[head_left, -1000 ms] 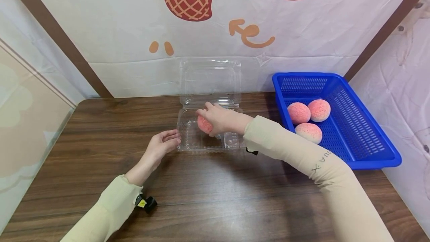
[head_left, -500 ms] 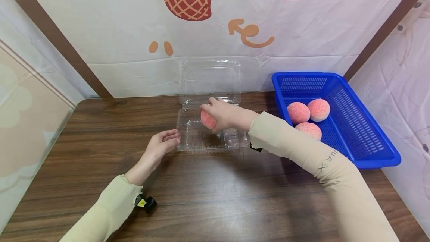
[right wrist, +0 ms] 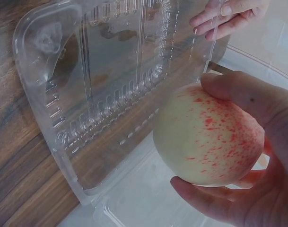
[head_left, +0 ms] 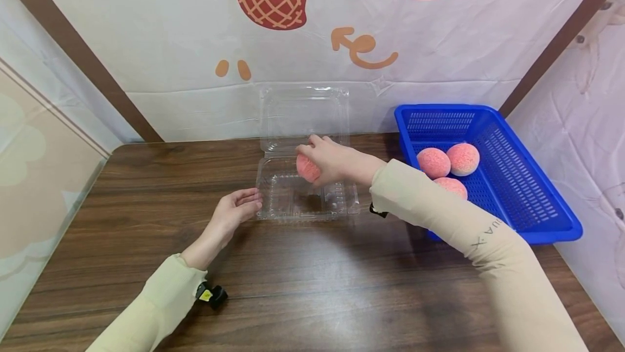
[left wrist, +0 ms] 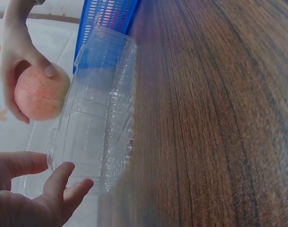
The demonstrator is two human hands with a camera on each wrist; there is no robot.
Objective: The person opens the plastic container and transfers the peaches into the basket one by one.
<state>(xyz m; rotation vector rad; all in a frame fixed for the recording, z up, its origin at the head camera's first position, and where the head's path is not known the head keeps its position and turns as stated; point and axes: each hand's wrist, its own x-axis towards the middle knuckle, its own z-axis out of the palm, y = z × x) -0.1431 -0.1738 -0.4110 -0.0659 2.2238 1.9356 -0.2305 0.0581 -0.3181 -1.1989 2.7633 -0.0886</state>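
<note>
My right hand (head_left: 329,159) holds a pink, pale-speckled peach (right wrist: 207,137) above the back part of a clear plastic clamshell box (head_left: 293,213). In the right wrist view, my thumb lies over one side of the peach and my fingers curl round the other. The clamshell's base lies on the table, its lid (head_left: 305,119) raised against the back wall. My left hand (head_left: 234,211) is at the base's left edge, fingers extended. In the left wrist view, its fingertips (left wrist: 65,168) overlap the clear rim.
A blue plastic basket (head_left: 552,227) stands to the right, with three more peaches (head_left: 464,159) inside, one partly behind my right sleeve. Printed white fabric (head_left: 185,48) hangs at the back of the brown wooden table (head_left: 293,287).
My right hand has lifted the peach up and back to the right from inside the base. My left hand has stayed at the left edge.
</note>
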